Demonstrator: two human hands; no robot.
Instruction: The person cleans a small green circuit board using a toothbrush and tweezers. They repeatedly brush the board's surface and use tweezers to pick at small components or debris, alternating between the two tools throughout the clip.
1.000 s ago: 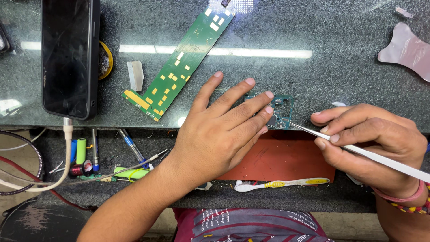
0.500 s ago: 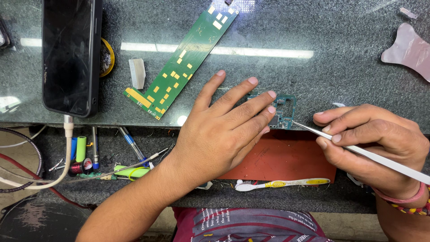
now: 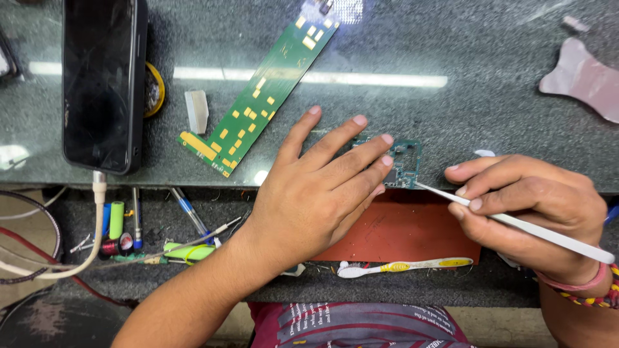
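My left hand (image 3: 319, 187) lies flat with its fingers spread, pressing a small green circuit board (image 3: 406, 164) onto the glass counter (image 3: 464, 109); the fingertips cover the board's left part. My right hand (image 3: 529, 200) grips a thin white tool (image 3: 548, 235) like a pen, and the tool's tip touches the board's lower right edge. A red mat (image 3: 412, 232) lies on the lower shelf beneath both hands.
A long green circuit board (image 3: 258, 96) lies diagonally on the counter, a black phone (image 3: 103, 84) with a white cable (image 3: 97, 212) to its left. A white block (image 3: 196, 111), a pink pry piece (image 3: 580, 77), a toothbrush (image 3: 406, 265) and several pens and small tools (image 3: 155, 238) lie around.
Both hands stay in place on the small board; the view has shifted only slightly.
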